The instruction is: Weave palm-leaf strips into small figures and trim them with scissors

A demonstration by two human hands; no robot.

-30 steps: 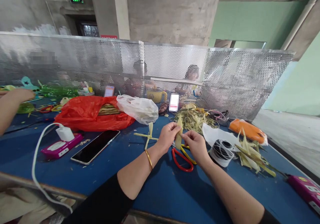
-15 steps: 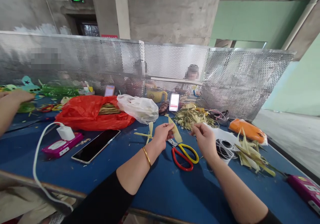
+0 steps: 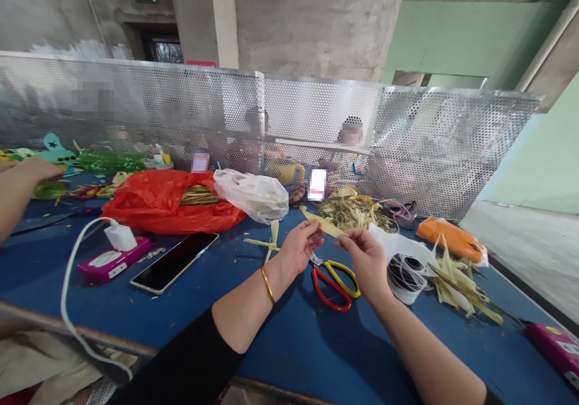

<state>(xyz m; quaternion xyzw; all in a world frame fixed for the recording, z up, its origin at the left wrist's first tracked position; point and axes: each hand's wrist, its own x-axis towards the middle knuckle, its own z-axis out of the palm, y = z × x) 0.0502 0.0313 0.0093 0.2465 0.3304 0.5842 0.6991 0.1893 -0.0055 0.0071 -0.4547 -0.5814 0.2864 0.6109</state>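
Observation:
A pale yellow strip of dried leaf, like corn husk, stretches between my two hands above the table. My left hand pinches its left part, and my right hand grips the right end between thumb and fingers. Below them lie scissors with one red and one yellow handle loop; their blades are partly hidden by my left hand. A cross-shaped piece of the same pale strips rests left of my left hand. Just right of my right hand stands a spool of dark wire.
On the blue table are a phone, a purple power strip, a red plastic bag, a white bag, a heap of husk scraps and more husks. A perforated metal screen stands behind. Another person's arm reaches in at left.
My right hand has moved left and taken hold of the strip's free end. The strip has turned from slanting upright to lying nearly level between both hands.

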